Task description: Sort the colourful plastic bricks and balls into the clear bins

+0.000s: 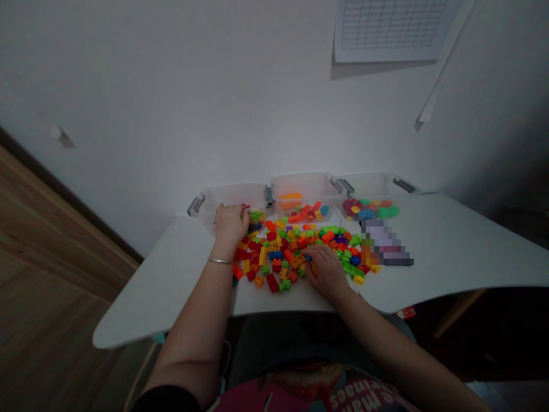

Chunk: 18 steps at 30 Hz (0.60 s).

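Observation:
A heap of colourful plastic building blocks (281,266) in red, orange, yellow, green and blue lies spread on the white table. My left hand (230,228) reaches over the front of the left clear plastic bin (240,193), its fingertips mostly hidden; whether it holds anything does not show. Inside that bin some green and yellow blocks (257,216) are visible beside the hand. Low over the right part of the heap, my right hand (328,272) has its thumb and fingers curled around a small blue building block (308,258), partly covered by the fingers.
The middle clear bin (304,184) holds orange, red and blue pieces. In the right bin (371,184) are rounded colourful pieces. A blurred flat, dark-edged object (388,243) lies right of the heap. The wall stands directly behind the bins.

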### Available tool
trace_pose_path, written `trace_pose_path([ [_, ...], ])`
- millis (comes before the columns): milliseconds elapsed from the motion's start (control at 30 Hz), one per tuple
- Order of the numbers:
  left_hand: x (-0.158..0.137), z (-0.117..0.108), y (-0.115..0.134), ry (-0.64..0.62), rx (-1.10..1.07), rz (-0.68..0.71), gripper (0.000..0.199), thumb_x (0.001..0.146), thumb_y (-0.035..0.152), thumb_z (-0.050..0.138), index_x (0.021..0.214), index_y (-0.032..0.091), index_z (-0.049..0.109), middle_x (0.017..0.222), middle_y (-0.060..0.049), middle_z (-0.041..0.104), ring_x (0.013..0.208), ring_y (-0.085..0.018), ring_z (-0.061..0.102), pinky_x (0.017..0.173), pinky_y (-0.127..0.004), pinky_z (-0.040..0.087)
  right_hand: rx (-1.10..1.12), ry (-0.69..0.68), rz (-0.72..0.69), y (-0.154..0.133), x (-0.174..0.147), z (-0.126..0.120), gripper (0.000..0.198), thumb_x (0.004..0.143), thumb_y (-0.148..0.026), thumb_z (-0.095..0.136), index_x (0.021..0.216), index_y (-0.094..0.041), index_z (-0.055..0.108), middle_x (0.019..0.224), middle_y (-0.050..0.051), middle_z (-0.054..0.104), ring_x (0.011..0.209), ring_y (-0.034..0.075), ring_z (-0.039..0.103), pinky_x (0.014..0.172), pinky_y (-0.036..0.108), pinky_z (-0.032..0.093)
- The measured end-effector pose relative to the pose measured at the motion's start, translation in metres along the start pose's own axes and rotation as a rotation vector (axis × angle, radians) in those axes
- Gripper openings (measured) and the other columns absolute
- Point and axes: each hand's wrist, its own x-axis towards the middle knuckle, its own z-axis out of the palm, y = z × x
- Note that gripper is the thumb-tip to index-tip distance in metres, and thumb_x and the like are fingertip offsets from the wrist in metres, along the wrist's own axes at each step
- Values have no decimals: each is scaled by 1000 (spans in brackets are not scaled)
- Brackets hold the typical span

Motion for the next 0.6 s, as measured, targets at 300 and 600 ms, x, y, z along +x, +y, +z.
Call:
trace_pose_path([
  [300, -21, -4, 21, 95, -86, -77, 48, 90, 36, 48, 136, 21, 53, 145, -13, 49, 140, -38, 30, 112, -69, 14, 65, 1, 6, 4, -2, 0, 36, 76, -3, 44, 101, -20, 63, 95, 7, 69, 94, 22, 61, 88, 41, 51],
  [600, -72, 1, 75, -272, -366, 357, 39, 91, 34, 54, 129, 29, 59, 142, -6, 53, 137, -30, 37, 117, -60, 19, 33, -33, 12, 3, -2, 0, 33, 77, -4, 44, 100, -19, 62, 95, 8, 68, 93, 23, 60, 87, 41, 50],
])
